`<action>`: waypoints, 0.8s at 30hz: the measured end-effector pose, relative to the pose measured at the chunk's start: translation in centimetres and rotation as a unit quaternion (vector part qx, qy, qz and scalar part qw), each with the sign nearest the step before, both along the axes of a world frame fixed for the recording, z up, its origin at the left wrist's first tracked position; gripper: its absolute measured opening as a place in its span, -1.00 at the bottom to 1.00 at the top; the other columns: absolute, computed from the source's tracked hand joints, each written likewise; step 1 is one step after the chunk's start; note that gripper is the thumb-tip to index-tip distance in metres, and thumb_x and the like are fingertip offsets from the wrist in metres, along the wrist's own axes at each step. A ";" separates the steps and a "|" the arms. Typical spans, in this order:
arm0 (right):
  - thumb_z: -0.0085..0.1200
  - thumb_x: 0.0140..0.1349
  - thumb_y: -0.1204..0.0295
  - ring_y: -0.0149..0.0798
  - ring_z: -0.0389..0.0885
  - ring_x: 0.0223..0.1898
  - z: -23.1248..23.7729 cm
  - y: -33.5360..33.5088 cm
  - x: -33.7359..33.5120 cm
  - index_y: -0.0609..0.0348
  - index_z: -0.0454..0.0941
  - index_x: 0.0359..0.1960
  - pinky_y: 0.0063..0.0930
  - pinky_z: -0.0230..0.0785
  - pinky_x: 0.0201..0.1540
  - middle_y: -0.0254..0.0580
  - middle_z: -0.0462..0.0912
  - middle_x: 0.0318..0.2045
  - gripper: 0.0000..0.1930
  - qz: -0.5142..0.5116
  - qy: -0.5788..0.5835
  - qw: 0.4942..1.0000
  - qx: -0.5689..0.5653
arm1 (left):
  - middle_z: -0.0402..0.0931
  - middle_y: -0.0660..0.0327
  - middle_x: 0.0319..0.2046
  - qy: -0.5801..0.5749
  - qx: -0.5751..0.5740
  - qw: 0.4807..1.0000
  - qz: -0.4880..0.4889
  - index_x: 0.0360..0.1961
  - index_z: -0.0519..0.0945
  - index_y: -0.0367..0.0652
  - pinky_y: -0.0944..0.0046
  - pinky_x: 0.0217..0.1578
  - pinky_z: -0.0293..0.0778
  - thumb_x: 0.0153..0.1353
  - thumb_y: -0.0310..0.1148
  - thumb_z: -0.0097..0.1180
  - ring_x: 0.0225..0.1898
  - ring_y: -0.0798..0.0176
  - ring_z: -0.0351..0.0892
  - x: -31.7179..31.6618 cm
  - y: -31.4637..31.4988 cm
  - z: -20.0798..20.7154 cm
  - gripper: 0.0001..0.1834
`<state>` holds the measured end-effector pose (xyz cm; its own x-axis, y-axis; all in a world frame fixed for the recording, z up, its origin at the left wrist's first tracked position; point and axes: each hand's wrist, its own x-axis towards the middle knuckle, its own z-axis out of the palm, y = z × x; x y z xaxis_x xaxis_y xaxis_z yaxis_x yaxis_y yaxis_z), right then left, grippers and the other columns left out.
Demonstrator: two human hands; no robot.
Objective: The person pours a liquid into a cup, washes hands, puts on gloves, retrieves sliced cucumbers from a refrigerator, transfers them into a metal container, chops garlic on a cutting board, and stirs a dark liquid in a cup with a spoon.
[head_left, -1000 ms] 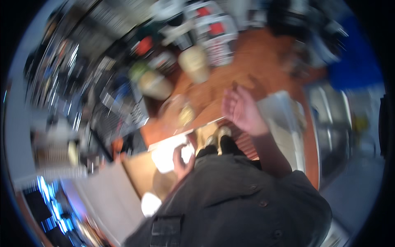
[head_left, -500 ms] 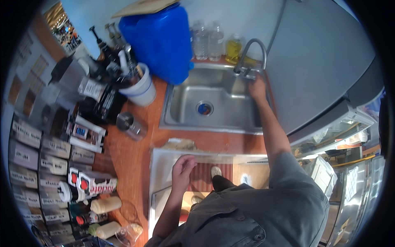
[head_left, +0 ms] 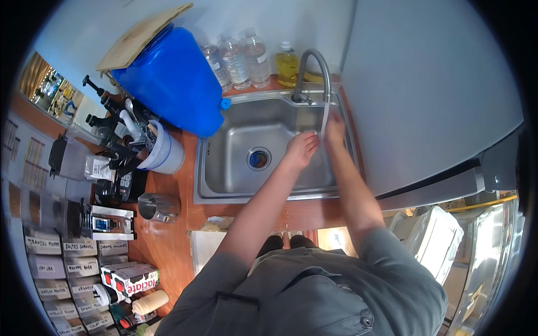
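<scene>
Flanking running water [head_left: 325, 119] with left hand [head_left: 302, 148] loosely curled, seemingly empty, right hand [head_left: 335, 130] unclear in grip, perhaps risking splashes off deflecting fingers

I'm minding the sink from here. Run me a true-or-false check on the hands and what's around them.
1. Water runs from the faucet. True.
2. The left hand grips the metal cup. False: the cup is on the counter, left of the sink.
3. The right hand is nearer the faucet than the left hand. True.
4. The blue jug is to the right of the sink. False: it is to the left.
5. The sink is filled to its rim. False: its bottom and drain show plainly.
6. A bottle of yellow liquid stands left of the faucet. True.
</scene>
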<state>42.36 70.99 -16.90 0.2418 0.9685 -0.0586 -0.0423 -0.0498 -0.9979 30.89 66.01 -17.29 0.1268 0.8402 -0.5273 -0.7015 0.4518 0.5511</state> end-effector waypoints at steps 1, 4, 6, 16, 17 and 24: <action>0.07 0.39 0.13 0.04 0.59 0.13 -0.5 -1.9 -0.7 0.31 0.42 0.30 -0.21 0.41 0.17 0.11 0.61 0.11 -0.41 -0.047 0.093 0.993 -0.056 | 0.60 0.13 -0.17 0.007 0.006 1.000 -0.003 -0.17 0.58 -0.17 0.09 -0.07 0.55 0.41 -0.25 0.00 -0.12 0.15 0.59 1.1 1.6 -0.3 -0.78; -0.08 0.42 -0.09 0.03 0.34 0.35 -2.1 -5.8 -2.1 0.42 0.29 0.35 -0.15 0.18 0.38 0.20 0.31 0.38 -0.23 0.035 0.013 0.993 -0.115 | 0.61 0.10 -0.16 0.017 -0.024 0.998 -0.054 -0.14 0.56 -0.18 0.10 -0.10 0.54 0.46 -0.18 -0.06 -0.11 0.16 0.60 3.2 1.8 -1.6 -0.71; -0.13 0.43 -0.12 0.06 0.34 0.35 -3.0 -5.3 -0.9 0.42 0.29 0.35 -0.12 0.16 0.38 0.20 0.31 0.38 -0.22 0.045 0.113 0.981 -0.153 | 0.60 0.25 -0.23 0.001 -0.021 0.999 -0.050 -0.21 0.58 -0.05 0.13 -0.17 0.52 0.48 -0.13 -0.13 -0.16 0.21 0.61 4.6 0.3 -2.5 -0.70; -0.17 0.40 0.06 0.07 0.69 -0.04 -10.4 -5.5 -0.4 0.30 0.69 -0.13 -0.04 0.47 0.11 0.07 0.72 -0.11 -0.48 -0.034 -0.229 0.928 -0.291 | 0.61 0.07 -0.08 -0.050 -0.071 0.986 -0.143 0.02 0.53 -0.33 0.09 0.00 0.56 0.45 -0.27 -0.08 -0.06 0.11 0.62 3.0 -2.5 -7.9 -0.66; -0.09 0.39 0.13 0.05 0.72 -0.07 -10.2 -5.8 -0.9 0.29 0.71 -0.19 -0.07 0.52 0.04 0.07 0.75 -0.15 -0.54 -0.069 -0.143 0.943 -0.292 | 0.61 0.06 -0.08 0.006 -0.069 0.993 -0.096 0.04 0.51 -0.36 0.09 -0.04 0.57 0.45 -0.29 -0.07 -0.09 0.12 0.63 2.7 -2.2 -8.6 -0.66; 0.08 0.32 0.47 -0.13 0.75 -0.29 -11.8 -4.5 -10.5 0.23 0.69 -0.19 -0.19 0.62 -0.15 0.00 0.75 -0.36 -0.84 -0.283 0.097 0.906 -0.300 | 0.70 -0.07 -0.26 0.633 0.065 0.767 -0.084 -0.39 0.74 -0.26 0.04 -0.09 0.60 0.17 -0.45 0.08 -0.16 -0.09 0.72 -6.7 1.1 -13.5 -0.80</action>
<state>31.90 66.54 -28.75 0.6190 0.4726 -0.6274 -0.4012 -0.4964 -0.7698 24.19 67.15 -30.81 -0.3055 0.9239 -0.2303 0.4957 0.3608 0.7900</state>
